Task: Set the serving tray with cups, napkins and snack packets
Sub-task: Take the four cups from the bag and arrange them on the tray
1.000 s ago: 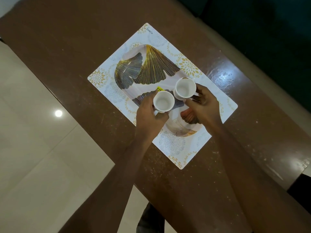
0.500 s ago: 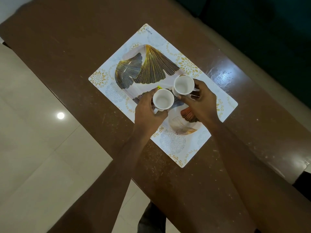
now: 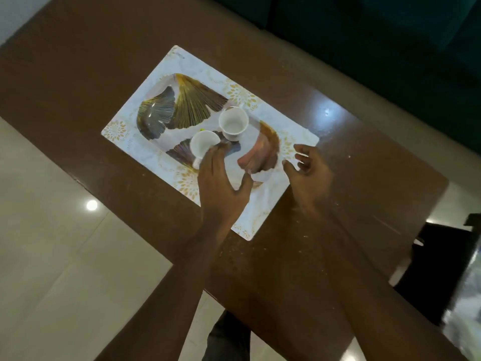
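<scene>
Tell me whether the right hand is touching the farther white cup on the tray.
Apart. The head view shows a stretch of bare tray between the right hand and the farther cup.

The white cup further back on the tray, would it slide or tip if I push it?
The far cup looks like glazed ceramic: probably rigid and breakable. It stands upright on the glossy tray, so a low push would likely slide it; a push near its rim might tip it.

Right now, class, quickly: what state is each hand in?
Left hand: open, straight fingertips at the near cup, not gripping it.
Right hand: open, fingers loosely curled, holding nothing.
</scene>
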